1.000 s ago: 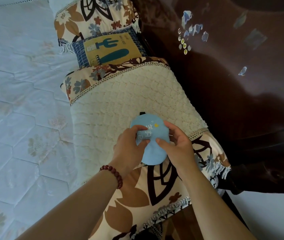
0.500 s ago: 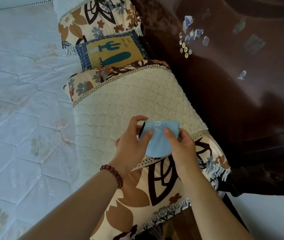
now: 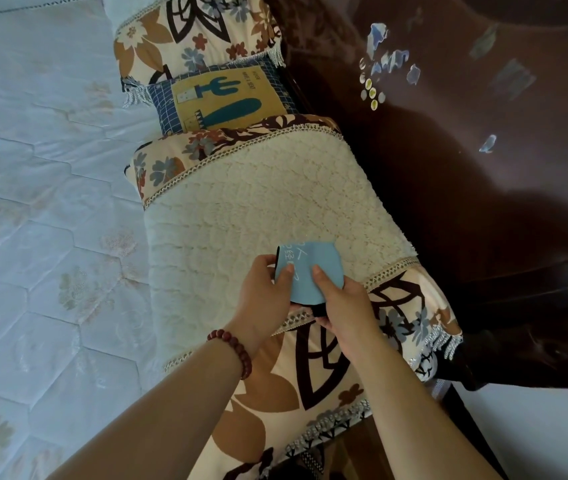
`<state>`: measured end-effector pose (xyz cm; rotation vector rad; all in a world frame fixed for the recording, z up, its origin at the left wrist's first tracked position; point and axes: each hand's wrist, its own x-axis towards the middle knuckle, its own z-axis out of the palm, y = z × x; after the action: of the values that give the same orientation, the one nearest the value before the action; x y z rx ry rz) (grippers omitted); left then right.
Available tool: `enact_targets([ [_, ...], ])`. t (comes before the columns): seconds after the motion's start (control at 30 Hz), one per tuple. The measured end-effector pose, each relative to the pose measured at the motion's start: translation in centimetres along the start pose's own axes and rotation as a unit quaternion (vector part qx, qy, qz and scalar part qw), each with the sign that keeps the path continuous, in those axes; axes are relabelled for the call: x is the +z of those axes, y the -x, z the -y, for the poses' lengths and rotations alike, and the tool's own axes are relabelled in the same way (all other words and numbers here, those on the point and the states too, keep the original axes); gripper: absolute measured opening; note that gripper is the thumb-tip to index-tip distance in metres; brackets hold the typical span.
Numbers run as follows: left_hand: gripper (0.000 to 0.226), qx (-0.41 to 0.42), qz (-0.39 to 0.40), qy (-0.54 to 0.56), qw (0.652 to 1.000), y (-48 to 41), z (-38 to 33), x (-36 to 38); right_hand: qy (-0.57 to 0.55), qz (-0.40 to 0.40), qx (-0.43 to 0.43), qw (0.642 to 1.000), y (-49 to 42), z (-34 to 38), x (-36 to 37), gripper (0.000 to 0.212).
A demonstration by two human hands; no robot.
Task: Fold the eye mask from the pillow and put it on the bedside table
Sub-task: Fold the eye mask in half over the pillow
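Note:
A light blue eye mask with white writing is folded in half, its straight fold edge at the top. It lies over the cream fleece pillow. My left hand pinches its left side, thumb on top. My right hand presses its lower right part, with a bit of black strap showing under the palm. The bedside table is not in view.
A dark brown headboard with stickers rises at the right. A cactus-print cushion and a floral pillow lie beyond. The quilted white mattress spreads to the left. A wooden bed frame corner shows at lower right.
The mask went from spread open to folded in half. Both hands shifted slightly, my right hand sliding down onto the folded lower part.

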<state>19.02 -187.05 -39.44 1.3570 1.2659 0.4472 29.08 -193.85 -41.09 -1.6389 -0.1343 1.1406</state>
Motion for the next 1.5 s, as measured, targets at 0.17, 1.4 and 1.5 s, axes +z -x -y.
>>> enact_targets([
  [0.17,0.028,0.015,-0.006,-0.023,1.0,-0.2,0.4,0.2,0.06,-0.029,-0.082,0.994,-0.3,-0.2,-0.1,0.028],
  [1.4,0.031,0.028,-0.133,-0.075,0.988,-0.6,-0.3,1.0,0.124,-0.105,-0.188,0.969,-0.4,-0.1,2.7,0.016],
  [1.5,0.023,0.063,-0.151,-0.121,0.979,-1.4,-0.1,1.4,0.206,-0.137,-0.213,0.945,-1.6,-0.1,3.1,0.022],
])
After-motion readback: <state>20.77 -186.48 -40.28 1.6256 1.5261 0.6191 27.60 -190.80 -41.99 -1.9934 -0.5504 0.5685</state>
